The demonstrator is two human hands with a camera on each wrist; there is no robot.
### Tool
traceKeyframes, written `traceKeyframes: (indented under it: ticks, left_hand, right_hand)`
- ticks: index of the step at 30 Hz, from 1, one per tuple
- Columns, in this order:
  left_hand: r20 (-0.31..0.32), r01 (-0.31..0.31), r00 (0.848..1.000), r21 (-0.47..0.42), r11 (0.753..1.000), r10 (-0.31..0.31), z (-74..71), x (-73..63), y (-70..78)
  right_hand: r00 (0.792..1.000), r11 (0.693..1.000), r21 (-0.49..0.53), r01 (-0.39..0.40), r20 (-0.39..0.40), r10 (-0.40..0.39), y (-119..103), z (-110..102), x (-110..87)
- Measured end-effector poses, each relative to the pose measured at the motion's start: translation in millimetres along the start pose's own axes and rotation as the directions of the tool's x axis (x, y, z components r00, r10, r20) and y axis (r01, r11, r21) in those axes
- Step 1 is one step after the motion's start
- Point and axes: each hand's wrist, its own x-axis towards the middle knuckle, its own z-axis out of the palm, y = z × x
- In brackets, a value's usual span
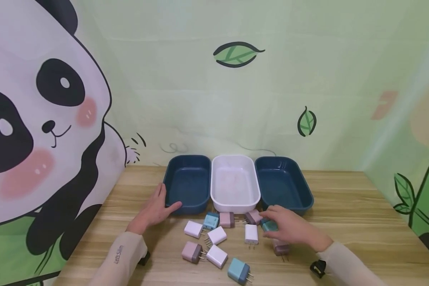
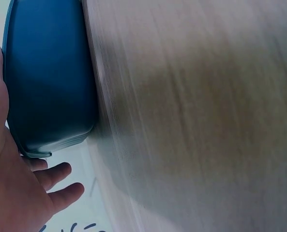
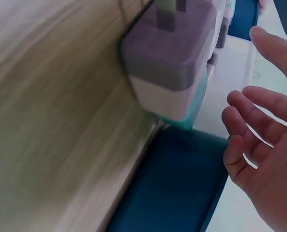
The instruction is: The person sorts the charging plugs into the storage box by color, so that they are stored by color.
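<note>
Head view shows left hand (image 1: 154,209) spread against the left navy tray (image 1: 188,186), right hand (image 1: 292,225) loosely parted near the right navy tray (image 1: 283,184) over the teal wall charger (image 1: 269,225), best pinched by its sides.

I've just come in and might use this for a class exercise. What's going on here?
A person's left hand rests against the leftmost dark blue rectangular tray. Their right hand, seemingly holding nothing, is over a teal-and-blue boxy plug. More such plugs, with white boxy plugs and pink-and-mauve boxy plugs, lie scattered on the wood-grain table. Behind them, a white rectangular tray stands between that first tray and another dark blue rectangular tray.
</note>
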Motion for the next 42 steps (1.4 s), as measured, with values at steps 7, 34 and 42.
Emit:
traceKeyframes:
  ticks: [7,34,42]
  left_hand:
    - [0.015,0.011,1.000,-0.010,1.000,-0.011,-0.4,1.6,-0.4]
    - [0.025,0.021,0.999,-0.019,1.000,-0.020,0.1,1.2,-1.7]
    - [0.020,0.010,1.000,-0.012,1.000,-0.010,-1.0,0.3,0.5]
  right_hand:
    - [0.995,0.999,-0.012,0.041,0.095,-0.040,-6.8,4.5,15.6]
    - [0.977,0.994,-0.069,0.085,0.201,-0.070,-12.2,15.9,32.5]
    - [0.973,0.995,-0.071,0.065,0.226,-0.047,-13.3,17.1,36.1]
